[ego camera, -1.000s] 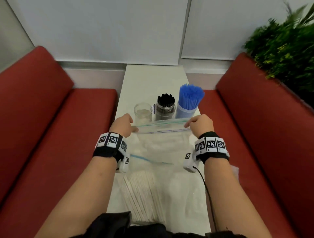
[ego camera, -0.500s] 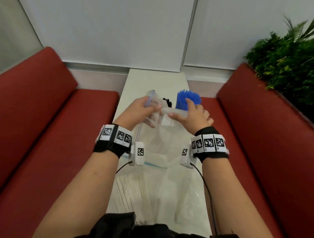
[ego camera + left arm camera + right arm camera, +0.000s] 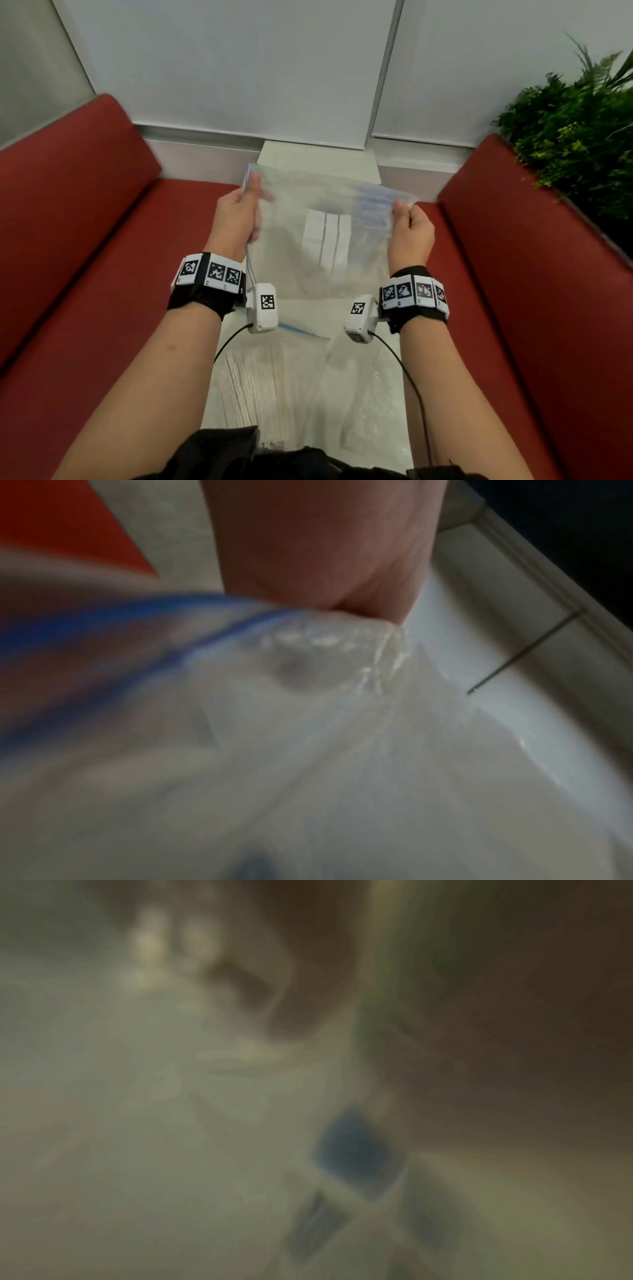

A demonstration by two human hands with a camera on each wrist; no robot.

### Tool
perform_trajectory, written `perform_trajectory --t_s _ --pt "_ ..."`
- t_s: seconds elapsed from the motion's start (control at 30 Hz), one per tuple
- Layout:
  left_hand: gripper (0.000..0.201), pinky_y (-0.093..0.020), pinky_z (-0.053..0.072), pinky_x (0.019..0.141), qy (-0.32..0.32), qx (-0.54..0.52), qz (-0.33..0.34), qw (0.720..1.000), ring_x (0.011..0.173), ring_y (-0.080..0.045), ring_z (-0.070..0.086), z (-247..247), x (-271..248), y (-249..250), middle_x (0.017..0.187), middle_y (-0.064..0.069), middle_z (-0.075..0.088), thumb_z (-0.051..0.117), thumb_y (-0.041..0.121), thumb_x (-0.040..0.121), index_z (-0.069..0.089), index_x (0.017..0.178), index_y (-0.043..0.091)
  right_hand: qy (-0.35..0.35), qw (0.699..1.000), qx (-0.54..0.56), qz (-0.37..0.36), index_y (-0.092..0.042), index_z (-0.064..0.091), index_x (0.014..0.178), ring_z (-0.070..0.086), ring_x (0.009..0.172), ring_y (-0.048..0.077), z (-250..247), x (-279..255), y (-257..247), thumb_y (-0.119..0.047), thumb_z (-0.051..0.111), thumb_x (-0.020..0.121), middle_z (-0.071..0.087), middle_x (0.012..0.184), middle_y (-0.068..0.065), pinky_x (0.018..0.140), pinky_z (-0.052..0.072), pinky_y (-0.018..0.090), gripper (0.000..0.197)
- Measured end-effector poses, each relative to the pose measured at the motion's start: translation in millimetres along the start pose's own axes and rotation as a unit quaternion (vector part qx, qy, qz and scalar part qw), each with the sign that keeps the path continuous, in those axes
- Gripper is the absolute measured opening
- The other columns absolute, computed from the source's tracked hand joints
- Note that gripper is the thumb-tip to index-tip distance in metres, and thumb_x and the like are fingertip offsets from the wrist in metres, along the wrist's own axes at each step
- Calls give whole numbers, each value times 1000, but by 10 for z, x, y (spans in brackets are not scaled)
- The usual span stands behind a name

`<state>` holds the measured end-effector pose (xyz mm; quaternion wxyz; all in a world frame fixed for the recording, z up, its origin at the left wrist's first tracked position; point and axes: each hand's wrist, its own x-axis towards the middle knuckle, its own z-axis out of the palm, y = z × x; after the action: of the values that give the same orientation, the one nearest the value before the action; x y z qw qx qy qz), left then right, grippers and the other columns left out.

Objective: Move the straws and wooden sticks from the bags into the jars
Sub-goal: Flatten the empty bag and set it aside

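Observation:
I hold a clear zip bag [image 3: 322,236] with a blue seal up above the white table [image 3: 318,161]. My left hand [image 3: 239,212] grips its left top corner, thumb on the front. My right hand [image 3: 409,226] pinches its right top corner. The raised bag hides the jars behind it. Near the table's front left lies a bag of white sticks [image 3: 253,387], with another clear bag [image 3: 363,387] beside it. In the left wrist view the plastic [image 3: 308,696] bunches under my palm. The right wrist view is only blur.
Red bench seats [image 3: 85,260] run along both sides of the narrow table. A green plant [image 3: 575,137] stands behind the right bench. A white wall closes off the far end.
Both hands have lifted the bag off the table and spread apart, stretching it flat in the air. The jars, seen earlier, are now covered by it.

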<state>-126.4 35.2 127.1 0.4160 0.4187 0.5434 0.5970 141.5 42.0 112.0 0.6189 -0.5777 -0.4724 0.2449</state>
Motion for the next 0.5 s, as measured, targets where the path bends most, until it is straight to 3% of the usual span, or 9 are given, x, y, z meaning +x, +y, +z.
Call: perform_trajectory --t_s 0.07,0.2,0.23,0.27,0.3,0.33,0.37,0.43,0.5 --pt "57 -18 25 37 -7 28 11 1000 34 -11 31 -22 4 20 42 5 37 52 71 95 76 70 26 -21 1000 10 -14 -21 40 60 26 54 2 44 -30 -76 -37 63 97 32 51 -16 49 25 23 46" --pt "49 -18 33 41 62 75 37 995 37 -6 40 -200 57 8 43 10 47 58 59 97 70 55 36 -6 999 28 -13 -9 44 57 24 53 6 -37 18 -102 -45 71 92 30 55 -11 46 22 22 57" --pt "41 -20 38 45 61 103 54 991 41 -5 46 -210 60 1 50 9 57 62 52 98 71 61 38 -9 999 33 -18 -15 44 54 24 52 5 -52 19 -117 -44 71 92 32 53 -14 46 23 20 54" --pt "21 -23 47 55 52 148 62 986 53 -6 58 -213 78 6 69 6 70 66 42 97 75 78 38 -20 999 31 -29 -20 45 52 26 50 3 -50 19 -139 -42 71 92 36 51 -15 46 25 19 53" --pt "11 -28 54 74 50 228 67 970 81 -11 69 -205 88 23 102 -2 76 69 37 95 74 105 34 -42 998 21 -41 -23 48 52 30 50 1 -34 18 -173 -42 72 91 42 51 -16 48 29 19 50" --pt "48 -36 51 100 37 316 68 946 118 -20 64 -184 102 40 137 -9 64 73 40 92 60 136 25 -75 996 0 -54 -25 51 53 33 50 1 -5 16 -219 -43 73 90 48 52 -16 49 32 22 47" --pt "83 -45 34 119 9 384 64 921 145 -27 41 -169 111 72 159 -12 40 76 50 87 38 155 20 -112 991 -27 -65 -25 54 54 34 50 2 35 5 -277 -45 75 87 50 52 -15 49 33 24 45" --pt "125 -60 3 123 -56 445 60 892 159 -27 -2 -68 86 231 172 -7 1 73 77 69 8 164 29 -172 978 -80 -88 -22 50 51 35 47 4 135 -14 -378 -47 78 83 47 46 -13 48 32 25 49" --pt "129 -64 -12 119 -161 461 70 870 157 -25 -21 54 31 388 172 2 -13 69 86 55 9 161 43 -234 963 -86 -99 -23 42 52 50 50 3 245 -54 -468 -41 80 82 48 46 -13 52 35 26 52"
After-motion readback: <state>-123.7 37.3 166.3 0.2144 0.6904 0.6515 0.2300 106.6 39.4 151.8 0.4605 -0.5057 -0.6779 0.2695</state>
